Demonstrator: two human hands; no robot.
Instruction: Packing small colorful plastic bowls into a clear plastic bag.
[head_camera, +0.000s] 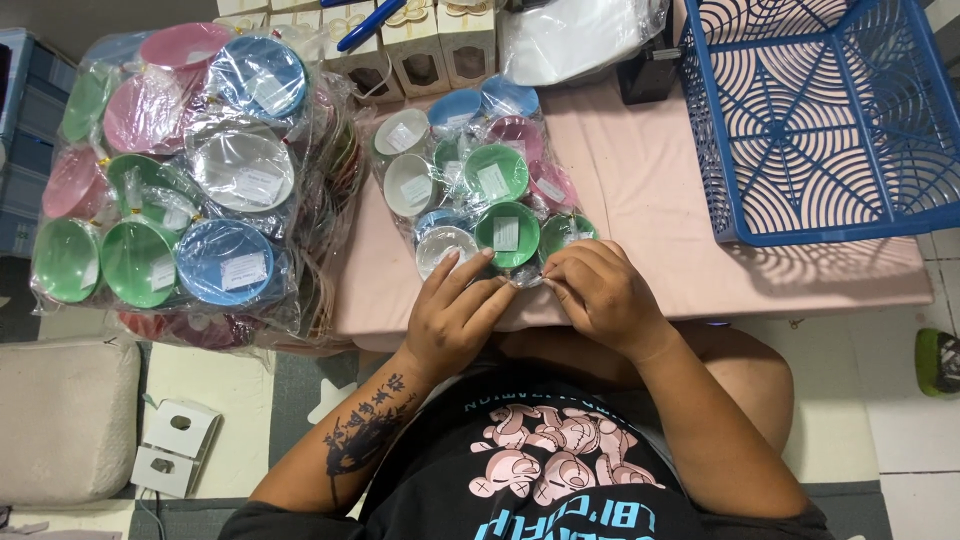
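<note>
Wrapped dishes (480, 190) in clear plastic, small round ones in green, blue, pink and white, lie heaped on the pink surface (640, 200), well to the left of the blue basket (830, 110). That basket is the landmark here. Both hands work at the near edge of this heap, at the surface's front rim, down and left of the basket. The left hand (455, 310) lies with fingers spread and flat against the film beside a white dish (443, 248) and a green dish (508, 232); it grips nothing. The right hand (600, 290) is curled, its fingertips pinched on a fold of the plastic wrap (530, 280) at the heap's front.

Farther left of the basket, past the small heap, a bigger bundle of larger bowls (190, 170) overhangs the surface's left side. Small white boxes (420, 40) stand just left of the basket's far corner.

Risk, as I judge it: the film is slick and the heap sits at the rim, so a hard tug could pull dishes over the edge into the lap. A pinch that thin may also tear the wrap or slip off.
</note>
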